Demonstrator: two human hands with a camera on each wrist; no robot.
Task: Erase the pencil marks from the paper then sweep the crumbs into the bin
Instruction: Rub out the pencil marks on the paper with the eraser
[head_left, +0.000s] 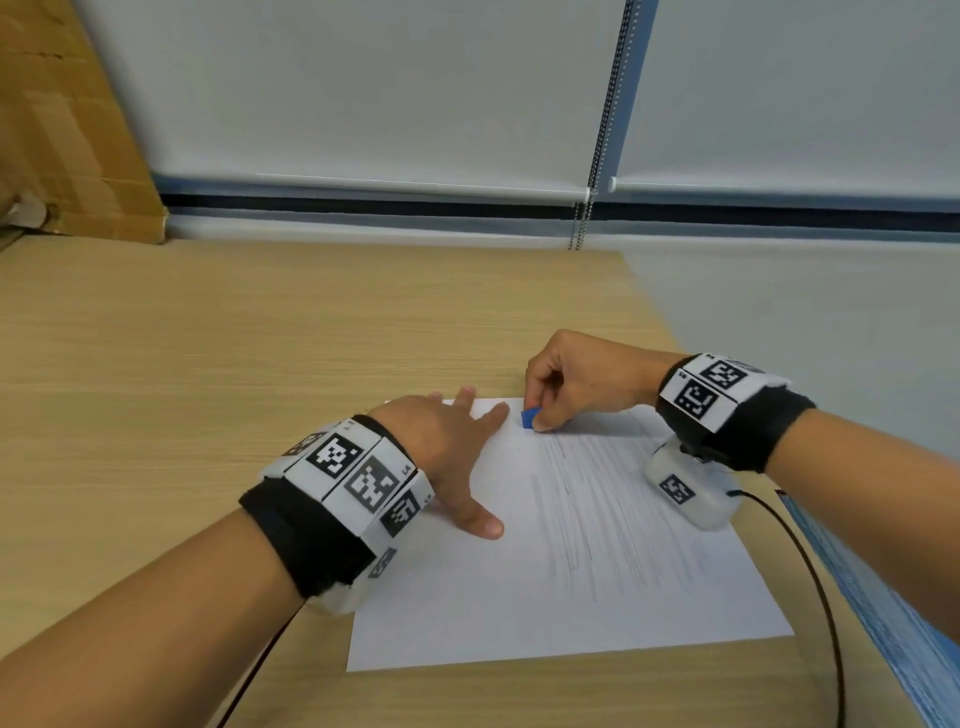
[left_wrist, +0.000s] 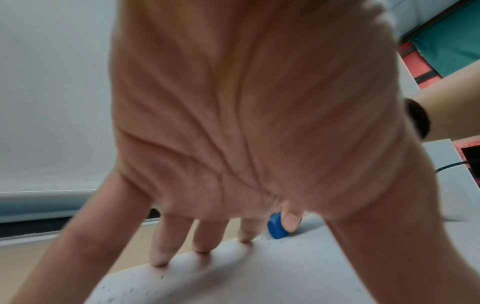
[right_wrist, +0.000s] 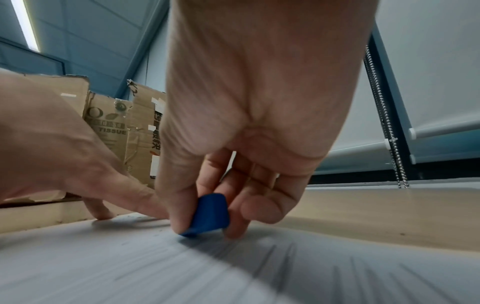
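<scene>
A white sheet of paper (head_left: 545, 597) lies on the wooden table, with grey pencil marks (head_left: 587, 519) streaking its right half. My right hand (head_left: 582, 384) pinches a small blue eraser (head_left: 529, 418) between thumb and fingers, its lower edge on the paper near the far edge. In the right wrist view the eraser (right_wrist: 210, 214) touches the sheet. My left hand (head_left: 457, 452) lies flat with fingers spread, pressing the paper's far left part. Dark eraser crumbs (left_wrist: 145, 288) dot the paper in the left wrist view, where the eraser (left_wrist: 276, 227) shows beyond my fingertips.
A cardboard box (head_left: 67, 119) leans at the far left of the table (head_left: 208, 338). Roller blinds with a bead chain (head_left: 587, 218) hang behind. A black cable (head_left: 810, 571) runs along the table's right edge. No bin is in view.
</scene>
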